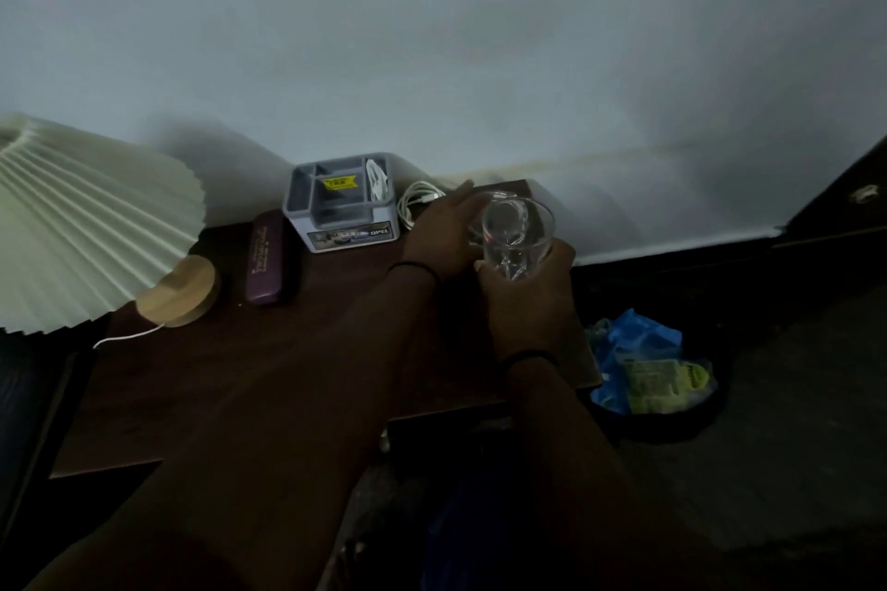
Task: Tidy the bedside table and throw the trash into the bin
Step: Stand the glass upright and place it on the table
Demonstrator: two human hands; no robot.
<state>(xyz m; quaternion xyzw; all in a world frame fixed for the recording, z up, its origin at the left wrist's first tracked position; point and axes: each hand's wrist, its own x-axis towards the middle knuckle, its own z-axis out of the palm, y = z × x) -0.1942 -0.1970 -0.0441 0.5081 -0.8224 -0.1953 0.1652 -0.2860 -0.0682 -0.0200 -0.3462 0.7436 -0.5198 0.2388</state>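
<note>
- Right hand (525,298): fingers curled round the lower body of the glass (516,228), gripping it from the near side.
- Left hand (439,238): fingers extended, lying against the glass's left wall; no curl round it visible.
- Glass: upright, long axis vertical, mouth up, apparently empty; held at the far right corner of the bench (269,379), between both hands. Contact with the bench top cannot be told.
- Bin (672,422): on the floor just beside the bench's right edge, below and right of the right hand; already holding a blue bag (633,336) and yellow-green wrappers (657,384).
- Cable (417,202): coiled just left of the left hand, between it and the organiser (343,202).
- Case (269,257) and lamp (91,226): further left, well apart from the hands.
- Judgement: glass is not trash; placement on the bench expected.
- Open room: near and middle bench area. Edges close on the right and far sides; wall directly behind.
</note>
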